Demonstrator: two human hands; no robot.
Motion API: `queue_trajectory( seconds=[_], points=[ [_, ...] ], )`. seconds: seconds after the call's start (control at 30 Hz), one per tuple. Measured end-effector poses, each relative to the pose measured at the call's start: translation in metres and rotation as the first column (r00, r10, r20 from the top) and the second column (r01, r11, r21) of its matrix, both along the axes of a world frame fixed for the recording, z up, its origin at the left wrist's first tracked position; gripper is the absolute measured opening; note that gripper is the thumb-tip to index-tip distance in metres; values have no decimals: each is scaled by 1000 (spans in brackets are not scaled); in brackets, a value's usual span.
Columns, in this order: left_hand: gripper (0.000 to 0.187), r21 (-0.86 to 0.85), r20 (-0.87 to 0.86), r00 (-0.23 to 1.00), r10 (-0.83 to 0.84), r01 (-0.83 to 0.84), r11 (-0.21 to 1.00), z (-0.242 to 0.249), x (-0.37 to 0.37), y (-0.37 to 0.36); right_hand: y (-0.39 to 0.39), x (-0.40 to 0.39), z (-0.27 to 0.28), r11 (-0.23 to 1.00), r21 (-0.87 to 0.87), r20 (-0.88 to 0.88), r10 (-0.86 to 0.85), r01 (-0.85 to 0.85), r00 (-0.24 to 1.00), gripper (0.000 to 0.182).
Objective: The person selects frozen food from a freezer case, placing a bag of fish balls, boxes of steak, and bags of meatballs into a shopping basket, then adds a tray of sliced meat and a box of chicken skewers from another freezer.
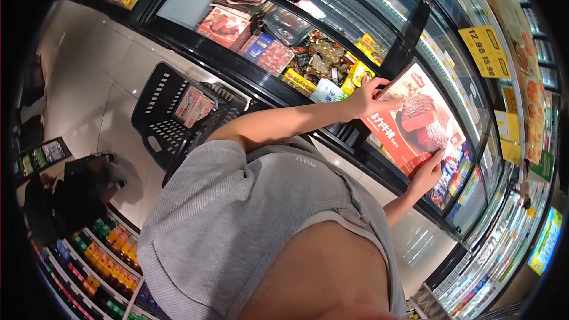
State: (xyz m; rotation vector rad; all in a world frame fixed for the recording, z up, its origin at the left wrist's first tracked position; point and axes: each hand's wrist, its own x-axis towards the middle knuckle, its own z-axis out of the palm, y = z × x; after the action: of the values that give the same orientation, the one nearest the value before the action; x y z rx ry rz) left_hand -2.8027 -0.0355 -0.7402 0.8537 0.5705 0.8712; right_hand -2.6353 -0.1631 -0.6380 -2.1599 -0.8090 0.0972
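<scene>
A red and cream steak box [418, 118] with a picture of beef on its front is held up over the chest freezer. My left hand [373, 99] grips its upper left edge, thumb across the front. At the opposite lower edge, my right hand [428, 173] is closed on the same box. Behind and left of the box, the freezer [231, 65] holds similar red boxes [224, 24], a blue and pink meat pack [267, 53] and yellow packets [299, 82]. The fingers behind the box are hidden.
A black shopping basket [155, 112] with a red-and-white pack [194, 106] in it stands left of me. Yellow price signs [485, 51] hang at the right. A person in dark clothing [77, 195] is at the far left, near shelves of bottles [109, 255].
</scene>
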Motion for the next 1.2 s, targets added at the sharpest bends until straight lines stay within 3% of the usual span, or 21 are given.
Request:
queue_trajectory(
  seconds=[0.07,0.1,0.13,0.2,0.27,0.3,0.33,0.4,0.5,0.57,0.63,0.7,0.77,0.83,0.87,0.9,0.93,1.0,1.1,1.2],
  points=[
    [75,66,-182,982,58,-46,997,11,-41,11,18,-23,-2,996,-45,-46,75,-77,996,56],
    [73,18,-358,933,21,-16,1000,25,-67,15,27,-30,-8,987,-78,-78,136,-142,988,56],
    [71,-92,-276,961,-29,3,996,32,-94,19,37,-43,-10,973,-107,-110,195,-206,975,56],
    [72,148,-322,911,257,-220,964,5,-132,34,58,-73,-26,935,-35,-268,331,-353,905,56],
    [76,194,-500,823,270,-197,961,32,-187,49,80,-98,-48,871,-8,-447,437,-492,780,53],
    [80,178,-663,702,259,-189,966,18,-210,60,92,-114,-56,854,-42,-574,404,-519,712,53],
    [76,132,-649,728,221,-177,975,20,-235,68,104,-134,-59,833,-72,-689,355,-548,632,52],
    [73,-48,-787,617,1,-62,997,35,-282,86,128,-162,-74,704,-104,-809,351,-702,472,57],
    [77,26,-909,414,41,-42,999,33,-332,110,170,-206,-106,630,-131,-916,218,-766,336,61],
    [80,2,-895,446,8,-13,1000,2,-364,139,202,-233,-122,589,-87,-961,164,-803,224,62],
    [79,43,-880,472,47,-19,999,0,-384,169,229,-266,-142,604,-113,-969,108,-789,222,61],
    [69,-66,-870,488,-74,34,997,-57,-413,212,250,-288,-191,622,-132,-986,-7,-772,164,59],
    [62,-178,-867,456,-200,93,980,-75,-426,247,272,-311,-225,642,-152,-988,-69,-752,141,57],
    [72,-188,-797,557,-233,137,973,-112,-440,269,289,-330,-250,651,-120,-993,-95,-750,76,54],
    [78,-193,-758,602,-250,160,968,-133,-448,281,296,-340,-261,648,-113,-993,-56,-753,100,55],
    [91,-256,-818,499,-284,126,958,-152,-456,291,302,-351,-269,645,-107,-992,-20,-757,124,55],
    [100,-279,-776,547,-315,149,948,-146,-462,298,308,-359,-278,643,-101,-989,16,-759,145,56],
    [100,-303,-761,550,-344,167,938,-162,-476,309,314,-369,-305,586,-118,-992,-41,-802,117,59],
    [99,-356,-809,464,-362,105,929,-186,-492,320,318,-389,-323,609,-38,-997,-73,-792,-8,61],
    [94,-403,-791,483,-374,48,914,-266,-524,320,322,-408,-344,601,-30,-993,-107,-799,-43,60]
  ],
)
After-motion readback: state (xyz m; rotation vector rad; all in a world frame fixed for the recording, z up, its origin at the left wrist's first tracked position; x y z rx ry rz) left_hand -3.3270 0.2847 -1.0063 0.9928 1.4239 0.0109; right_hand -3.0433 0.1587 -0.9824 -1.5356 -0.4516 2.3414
